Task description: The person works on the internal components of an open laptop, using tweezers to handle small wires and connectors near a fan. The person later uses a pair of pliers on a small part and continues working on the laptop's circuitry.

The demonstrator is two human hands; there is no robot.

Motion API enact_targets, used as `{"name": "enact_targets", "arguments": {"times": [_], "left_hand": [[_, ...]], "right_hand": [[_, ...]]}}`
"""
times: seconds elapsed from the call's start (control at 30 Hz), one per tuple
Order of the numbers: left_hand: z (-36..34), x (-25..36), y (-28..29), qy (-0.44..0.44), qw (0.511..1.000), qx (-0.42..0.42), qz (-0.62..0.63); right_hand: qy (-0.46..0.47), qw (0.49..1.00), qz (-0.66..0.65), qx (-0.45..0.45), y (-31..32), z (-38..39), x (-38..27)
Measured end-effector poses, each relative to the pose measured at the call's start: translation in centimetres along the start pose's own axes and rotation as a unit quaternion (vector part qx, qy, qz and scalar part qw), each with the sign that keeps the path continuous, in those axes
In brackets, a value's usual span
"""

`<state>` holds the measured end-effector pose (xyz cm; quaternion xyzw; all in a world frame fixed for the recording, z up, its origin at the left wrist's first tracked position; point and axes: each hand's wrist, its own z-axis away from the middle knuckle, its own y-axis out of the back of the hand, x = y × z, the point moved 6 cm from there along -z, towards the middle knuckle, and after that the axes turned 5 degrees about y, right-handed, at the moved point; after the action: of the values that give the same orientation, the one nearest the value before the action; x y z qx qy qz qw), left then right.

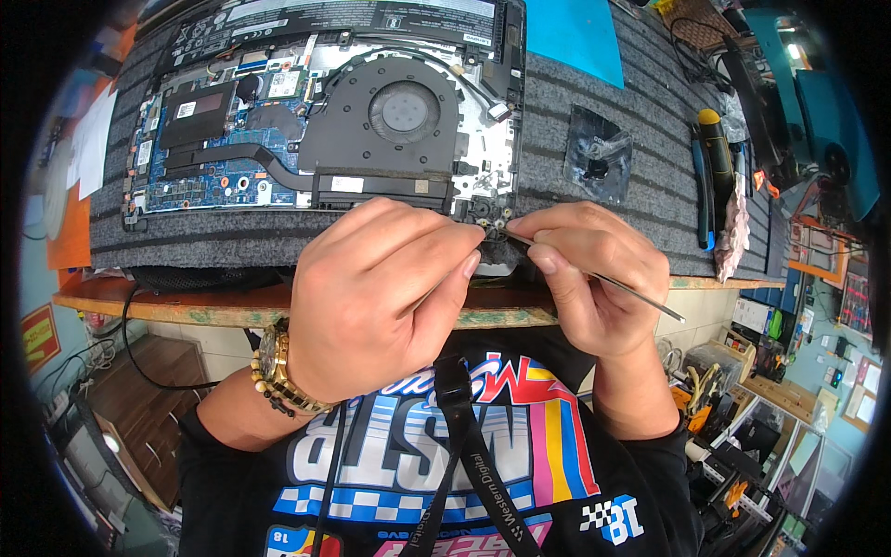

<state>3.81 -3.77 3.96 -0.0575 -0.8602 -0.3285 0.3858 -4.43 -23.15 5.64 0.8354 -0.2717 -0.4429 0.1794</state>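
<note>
An opened laptop (232,130) lies with its circuit board, black fan (362,121) and battery (278,23) exposed. My left hand (376,302), with a gold watch and bead bracelets at the wrist, is pinched at the laptop's lower right corner; what its fingertips hold is hidden. My right hand (608,278) grips a slim metal tool (650,303), probably tweezers, whose front end reaches that same corner beside small brass-coloured fittings (499,225). Both hands' fingertips are close together there.
The laptop sits on a ribbed grey mat (650,186) atop a wooden bench (501,316). Right of it lie a small clear bag (599,153), yellow-capped tools (715,176) and crumpled pink material (733,241). A blue sheet (575,37) is behind. Cluttered shelves stand at lower right.
</note>
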Motion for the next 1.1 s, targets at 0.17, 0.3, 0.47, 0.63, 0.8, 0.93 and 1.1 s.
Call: {"name": "enact_targets", "arguments": {"times": [0.17, 0.3, 0.47, 0.63, 0.8, 0.93, 1.1], "left_hand": [[-0.1, 0.1, -0.1, -0.002, 1.000, -0.010, -0.006], [0.0, 0.1, -0.1, 0.001, 1.000, -0.020, -0.014], [-0.1, 0.2, -0.2, -0.005, 1.000, -0.021, -0.021], [-0.1, 0.2, -0.2, -0.005, 0.999, -0.024, -0.025], [-0.1, 0.3, -0.3, -0.005, 0.999, -0.022, -0.027], [-0.1, 0.3, -0.4, -0.007, 0.999, -0.026, -0.028], [0.0, 0.3, -0.3, -0.012, 0.999, -0.022, -0.030]], "right_hand": [[-0.004, 1.000, 0.000, -0.003, 0.1, 0.1, 0.1], [-0.013, 1.000, -0.013, 0.007, 0.1, 0.1, 0.3], [0.001, 1.000, -0.020, -0.021, 0.2, -0.2, 0.2], [-0.036, 0.999, -0.026, 0.007, 0.3, -0.2, 0.6], [-0.037, 0.999, -0.035, 0.010, 0.3, -0.2, 0.9], [-0.042, 0.997, -0.054, 0.021, 0.5, 0.0, 1.1], [-0.025, 0.999, -0.035, 0.016, 0.4, 0.0, 0.9]]}}
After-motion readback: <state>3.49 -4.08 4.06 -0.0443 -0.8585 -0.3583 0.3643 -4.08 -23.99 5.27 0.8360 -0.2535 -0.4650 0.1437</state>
